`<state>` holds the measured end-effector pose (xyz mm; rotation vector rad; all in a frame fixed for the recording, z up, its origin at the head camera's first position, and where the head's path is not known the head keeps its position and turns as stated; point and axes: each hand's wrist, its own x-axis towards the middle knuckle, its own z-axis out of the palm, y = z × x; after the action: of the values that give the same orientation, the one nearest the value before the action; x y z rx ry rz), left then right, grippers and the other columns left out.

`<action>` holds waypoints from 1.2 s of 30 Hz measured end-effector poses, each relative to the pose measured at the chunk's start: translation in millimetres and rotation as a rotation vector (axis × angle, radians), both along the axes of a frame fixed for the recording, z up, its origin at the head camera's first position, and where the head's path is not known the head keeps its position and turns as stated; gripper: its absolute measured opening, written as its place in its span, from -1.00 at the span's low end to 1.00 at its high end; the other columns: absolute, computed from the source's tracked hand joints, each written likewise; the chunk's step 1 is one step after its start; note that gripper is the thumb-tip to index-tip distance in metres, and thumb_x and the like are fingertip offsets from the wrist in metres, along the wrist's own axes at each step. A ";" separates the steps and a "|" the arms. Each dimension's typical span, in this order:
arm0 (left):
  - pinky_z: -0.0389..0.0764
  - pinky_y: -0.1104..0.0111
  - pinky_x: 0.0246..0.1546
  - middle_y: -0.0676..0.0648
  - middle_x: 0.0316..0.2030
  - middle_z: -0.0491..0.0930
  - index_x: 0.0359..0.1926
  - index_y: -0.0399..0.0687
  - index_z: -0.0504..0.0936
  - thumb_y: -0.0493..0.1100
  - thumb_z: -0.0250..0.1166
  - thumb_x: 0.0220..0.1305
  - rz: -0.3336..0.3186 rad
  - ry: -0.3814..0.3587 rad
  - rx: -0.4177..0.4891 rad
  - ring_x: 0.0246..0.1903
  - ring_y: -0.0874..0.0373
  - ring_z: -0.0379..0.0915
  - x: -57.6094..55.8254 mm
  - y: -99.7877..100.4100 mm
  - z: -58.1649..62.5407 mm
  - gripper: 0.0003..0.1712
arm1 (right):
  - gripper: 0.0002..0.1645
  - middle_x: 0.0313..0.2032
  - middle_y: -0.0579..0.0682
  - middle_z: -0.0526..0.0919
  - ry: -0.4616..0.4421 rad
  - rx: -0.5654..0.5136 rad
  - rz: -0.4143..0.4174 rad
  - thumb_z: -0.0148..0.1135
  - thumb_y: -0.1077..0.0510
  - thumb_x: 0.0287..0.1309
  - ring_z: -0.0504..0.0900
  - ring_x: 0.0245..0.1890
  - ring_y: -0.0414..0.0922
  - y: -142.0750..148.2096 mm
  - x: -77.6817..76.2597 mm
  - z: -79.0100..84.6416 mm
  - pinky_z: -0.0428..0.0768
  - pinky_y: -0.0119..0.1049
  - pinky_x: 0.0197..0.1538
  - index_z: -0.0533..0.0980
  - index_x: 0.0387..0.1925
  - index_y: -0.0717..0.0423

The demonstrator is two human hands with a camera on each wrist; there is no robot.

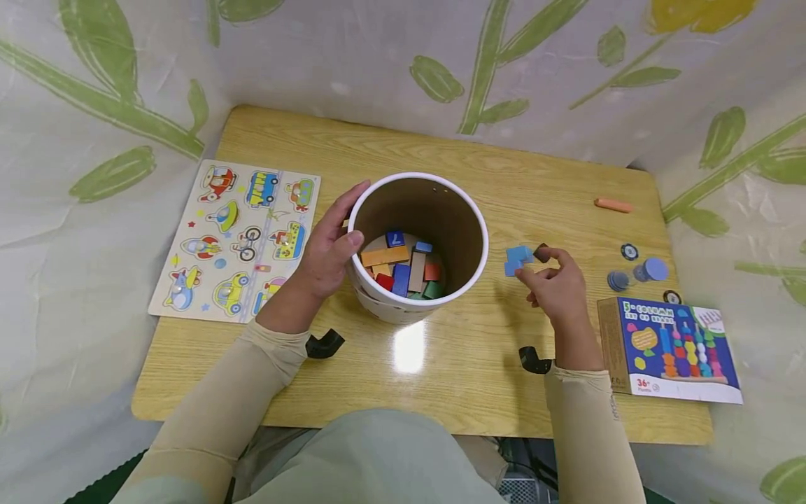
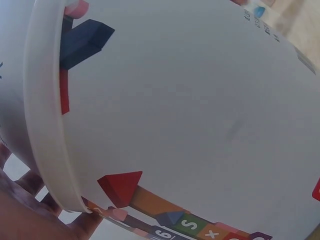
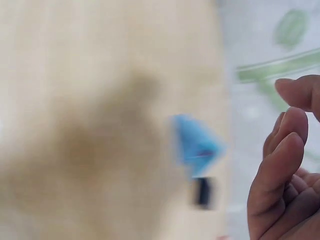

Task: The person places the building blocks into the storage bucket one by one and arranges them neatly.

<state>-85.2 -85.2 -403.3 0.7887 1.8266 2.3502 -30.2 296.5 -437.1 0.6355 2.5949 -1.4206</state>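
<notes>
A white bucket (image 1: pixel 380 306) with printed block pictures on its side stands mid-table. My left hand (image 1: pixel 327 248) grips its left rim, thumb over the edge, fingers against the outside; in the left wrist view, the bucket wall (image 2: pixel 190 100) fills most of the picture. Inside lie wooden blocks (image 1: pixel 400 278) in blue, orange, red, green and tan. To the right, my right hand (image 1: pixel 554 283) is over the table, thumb and index finger apart. Just beyond its fingertips are light blue blocks (image 1: pixel 518 257) and a small dark block (image 1: pixel 540 253). The right wrist view shows nothing between the fingers.
A vehicle puzzle board (image 1: pixel 208 189) lies at the left. On the right are an orange stick (image 1: pixel 613 205), round black-and-white discs (image 1: pixel 630 251), a clear piece with blue ends (image 1: pixel 651 269) and a boxed toy (image 1: pixel 680 350) at the table's edge. Patterned curtains surround the table.
</notes>
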 end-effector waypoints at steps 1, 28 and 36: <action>0.22 -0.02 0.22 -0.19 0.33 0.17 0.41 -0.17 0.11 -0.15 0.00 0.16 -0.001 0.002 0.009 0.28 -0.22 0.07 -1.8 0.1 -3.7 -0.25 | -0.15 -0.49 0.21 0.62 -0.012 -0.022 -0.010 0.39 -0.08 -0.02 0.61 -0.60 0.15 1.7 0.4 -10.1 0.60 -0.17 -0.51 0.25 0.29 -0.04; 0.22 -0.08 0.20 -0.11 0.35 0.16 0.43 -0.01 0.13 -0.10 -0.01 0.17 0.002 0.015 -0.017 0.29 -0.19 0.08 -4.6 -0.3 -10.3 -0.25 | -0.23 -0.17 0.14 0.54 -0.151 0.122 -0.237 0.28 -0.06 -0.04 0.61 -0.31 -0.03 -17.6 -15.1 -55.2 0.60 -0.32 -0.51 0.30 0.20 0.16; 0.16 -0.18 0.19 -0.11 0.34 0.18 0.42 0.03 0.16 -0.05 0.01 0.18 0.011 0.013 -0.022 0.29 -0.19 0.09 -5.3 -0.4 -10.5 -0.26 | -0.41 -0.20 0.10 0.53 -0.164 0.146 -0.203 0.22 -0.01 -0.03 0.62 -0.44 -0.06 -16.6 -17.7 -58.2 0.61 -0.30 -0.51 0.41 0.06 0.15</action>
<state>-90.6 -85.6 -413.8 0.7949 1.8635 2.3323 -47.9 280.0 -495.3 1.0156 2.5798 -1.1776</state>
